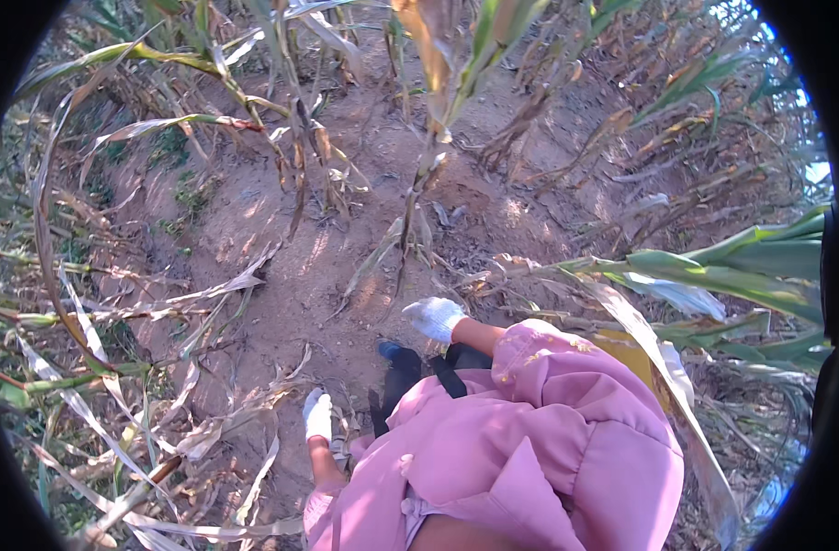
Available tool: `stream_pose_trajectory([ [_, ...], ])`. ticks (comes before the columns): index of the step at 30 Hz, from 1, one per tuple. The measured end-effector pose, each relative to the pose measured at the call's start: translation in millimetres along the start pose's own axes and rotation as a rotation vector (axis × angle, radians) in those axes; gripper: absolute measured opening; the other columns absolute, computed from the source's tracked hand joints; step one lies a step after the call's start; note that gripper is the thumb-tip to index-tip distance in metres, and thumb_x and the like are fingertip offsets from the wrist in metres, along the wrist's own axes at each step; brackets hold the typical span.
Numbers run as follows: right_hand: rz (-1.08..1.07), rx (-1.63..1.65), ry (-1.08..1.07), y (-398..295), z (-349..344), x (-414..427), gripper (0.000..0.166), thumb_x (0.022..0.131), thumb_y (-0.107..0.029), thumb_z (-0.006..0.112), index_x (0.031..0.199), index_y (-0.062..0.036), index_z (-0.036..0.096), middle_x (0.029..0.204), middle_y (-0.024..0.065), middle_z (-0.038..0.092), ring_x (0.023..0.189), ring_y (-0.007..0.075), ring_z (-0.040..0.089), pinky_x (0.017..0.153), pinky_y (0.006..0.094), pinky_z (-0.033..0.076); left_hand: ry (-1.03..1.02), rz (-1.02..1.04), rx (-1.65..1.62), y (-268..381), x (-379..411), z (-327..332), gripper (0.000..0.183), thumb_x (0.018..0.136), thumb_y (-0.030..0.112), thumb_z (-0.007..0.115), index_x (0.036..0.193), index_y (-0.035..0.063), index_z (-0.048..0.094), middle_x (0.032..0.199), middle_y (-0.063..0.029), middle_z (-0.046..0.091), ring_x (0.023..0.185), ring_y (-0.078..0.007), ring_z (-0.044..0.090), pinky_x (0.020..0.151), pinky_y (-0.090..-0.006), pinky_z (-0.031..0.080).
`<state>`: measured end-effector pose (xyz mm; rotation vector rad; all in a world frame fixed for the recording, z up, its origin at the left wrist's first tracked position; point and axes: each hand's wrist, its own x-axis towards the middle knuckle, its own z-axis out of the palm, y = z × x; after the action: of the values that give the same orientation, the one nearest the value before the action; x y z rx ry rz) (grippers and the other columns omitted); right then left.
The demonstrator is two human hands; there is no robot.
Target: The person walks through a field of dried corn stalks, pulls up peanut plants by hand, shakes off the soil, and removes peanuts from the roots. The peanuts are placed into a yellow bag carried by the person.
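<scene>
My left hand (317, 414), in a white knit glove, hangs low beside my body near dry corn leaves (237, 420). My right hand (434, 318), gloved the same way, is held out in front of me over bare soil. No object shows in either hand, but the set of the fingers is not clear. Just beyond the right hand stands a thin, partly dried corn stalk (411, 206), its browned upper leaves (429, 48) rising towards the camera. A green-leaved corn stalk (708, 272) leans in from the right.
Dry corn plants (295, 138) stand ahead, and leaning stalks (109, 313) crowd the left. A long dried leaf (695, 441) crosses by my right sleeve (536, 351). Behind that arm is a yellow object (626, 355), mostly hidden. Reddish-brown soil (288, 296) runs between the plants.
</scene>
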<state>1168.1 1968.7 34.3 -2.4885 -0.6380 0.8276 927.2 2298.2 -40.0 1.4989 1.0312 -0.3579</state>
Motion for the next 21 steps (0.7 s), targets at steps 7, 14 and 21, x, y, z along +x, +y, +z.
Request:
stream_pose_trajectory([
  [7,0.357,0.271,0.344,74,39,-155,0.033,0.085,-0.030,0.051,0.109,-0.0137,0.064,0.106,0.0124,0.064,0.098,0.0321,0.060,0.086,0.0407,0.047,-0.255,-0.226,0.106,5,26,-10,0.003,0.083,0.014,0.052,0.082,0.0114,0.054,0.067,0.0018,0.051,0.051,-0.0079,0.047,0.043,-0.0237,0.037],
  [14,1.054,0.115,0.940,150,85,-352,0.030,0.084,-0.023,0.055,0.112,-0.0129,0.061,0.114,0.0124,0.060,0.109,0.0312,0.053,0.094,0.0397,0.042,-0.429,0.048,0.309,-37,41,59,0.012,0.083,0.012,0.056,0.095,0.0095,0.054,0.073,0.0039,0.051,0.055,-0.0052,0.048,0.045,-0.0219,0.039],
  [21,1.315,-0.446,1.056,267,14,-511,0.078,0.068,-0.021,0.069,0.137,-0.0097,0.034,0.137,0.0162,0.040,0.129,0.0321,0.035,0.108,0.0352,0.029,-0.338,0.415,0.504,16,-54,127,0.043,0.088,0.017,0.057,0.127,0.0004,0.048,0.121,-0.0118,0.057,0.111,-0.0200,0.053,0.098,-0.0306,0.040],
])
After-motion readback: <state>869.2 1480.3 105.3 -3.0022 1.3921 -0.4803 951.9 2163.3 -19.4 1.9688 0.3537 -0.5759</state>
